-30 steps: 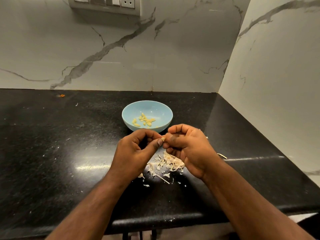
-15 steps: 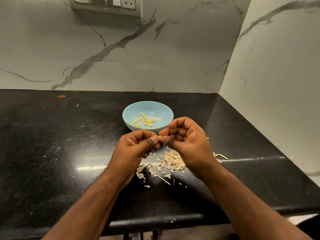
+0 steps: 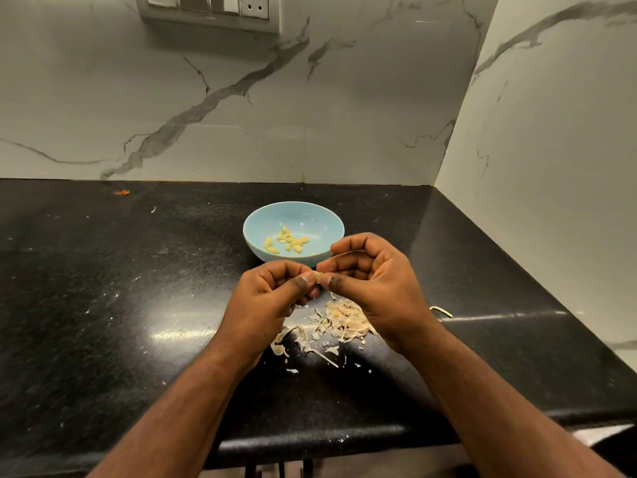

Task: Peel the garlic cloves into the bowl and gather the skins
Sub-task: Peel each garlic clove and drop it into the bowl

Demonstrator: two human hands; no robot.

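Both hands, left hand point(image 3: 272, 298) and right hand point(image 3: 375, 284), pinched one small garlic clove point(image 3: 319, 277) between fingertips just before the bowl point(image 3: 324, 219), which already held several peeled cloves point(image 3: 287, 241) (skins point(image 3: 339, 320) lay loosely scattered on the table point(image 3: 103, 288), ungathered).

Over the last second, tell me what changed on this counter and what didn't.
Both hands rose slightly toward the blue bowl, and the right hand now overlaps its near rim. The left hand and right hand keep pinching the same garlic clove between their fingertips; nothing was dropped or picked up. The peeled cloves in the bowl and the skin pile on the black counter stayed put.
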